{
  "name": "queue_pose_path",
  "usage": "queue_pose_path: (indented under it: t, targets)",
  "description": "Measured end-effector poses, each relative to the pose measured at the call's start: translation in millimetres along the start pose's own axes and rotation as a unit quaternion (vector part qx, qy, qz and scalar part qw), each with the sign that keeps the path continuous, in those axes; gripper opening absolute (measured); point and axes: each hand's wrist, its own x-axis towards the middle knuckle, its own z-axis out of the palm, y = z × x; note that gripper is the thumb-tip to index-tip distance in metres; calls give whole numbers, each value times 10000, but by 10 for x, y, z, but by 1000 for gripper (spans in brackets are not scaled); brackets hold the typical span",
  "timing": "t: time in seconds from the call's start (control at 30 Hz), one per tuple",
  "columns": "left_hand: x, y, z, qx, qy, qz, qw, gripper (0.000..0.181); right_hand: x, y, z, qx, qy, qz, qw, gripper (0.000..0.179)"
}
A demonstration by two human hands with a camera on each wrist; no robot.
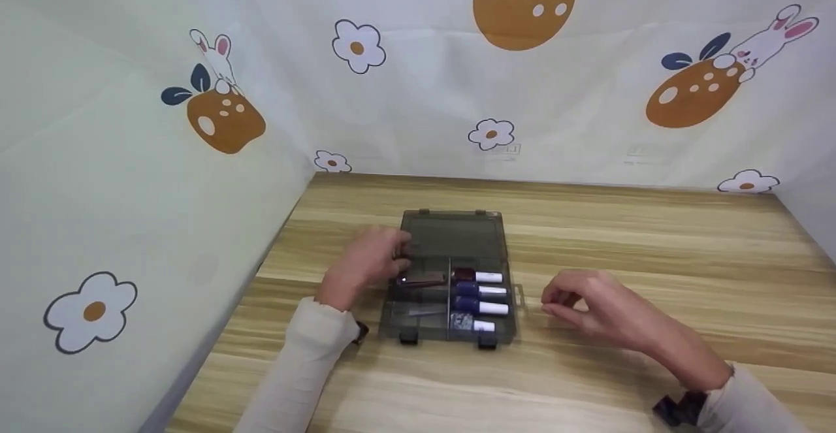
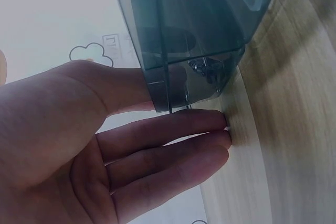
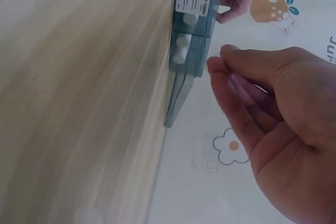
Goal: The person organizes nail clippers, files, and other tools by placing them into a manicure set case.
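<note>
A dark translucent compartment box (image 1: 418,320) stands on the table with its lid (image 1: 450,234) folded back. Several nail polish bottles (image 1: 466,304) with pale caps lie in its right part. A nail clipper (image 1: 421,279) lies in the upper left compartment, a slim flat piece (image 1: 428,311) below it. My left hand (image 1: 369,260) is at the box's left side, fingers fairly straight; the thumb shows through the wall (image 2: 163,85). To the right of the box, my right hand (image 1: 597,305) pinches a thin, clear, hard-to-see piece (image 3: 216,59) between thumb and index fingertips.
A wood-grain table (image 1: 555,217) lies under everything. Cloth walls (image 1: 418,113) printed with rabbits, oranges and flowers rise behind and on both sides. The box has a small loop handle (image 1: 519,296) on its right side and two dark latches (image 1: 486,340) along its front.
</note>
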Motion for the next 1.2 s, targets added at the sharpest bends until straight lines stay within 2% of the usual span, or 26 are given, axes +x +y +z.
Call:
queue_pose_path:
  t: [0.13,0.27,0.47,0.6,0.8,1.0,1.2]
  targets:
    - [-4,8,-2,3,10,4,10000,15,136,-31,27,65,173,-380,9991,10]
    - [0,6,-5,-75,35,88,9999,13,262,-68,66,129,297,-492,9983,11]
    - [-2,-4,-2,-89,83,152,9998,13,486,-180,195,314,156,-549,9979,7]
    - [-6,-5,7,-98,70,113,9999,13,659,-252,312,427,104,-924,9948,9]
    - [-9,1,14,-84,25,79,9999,13,850,-319,477,290,52,-1361,9903,6]
    - [-6,4,9,-63,37,40,10000,13,958,-361,599,82,67,-1422,9898,5]
    - [-9,9,3,35,6,-30,10000,14,1012,-382,709,-65,-115,-1315,9912,4]
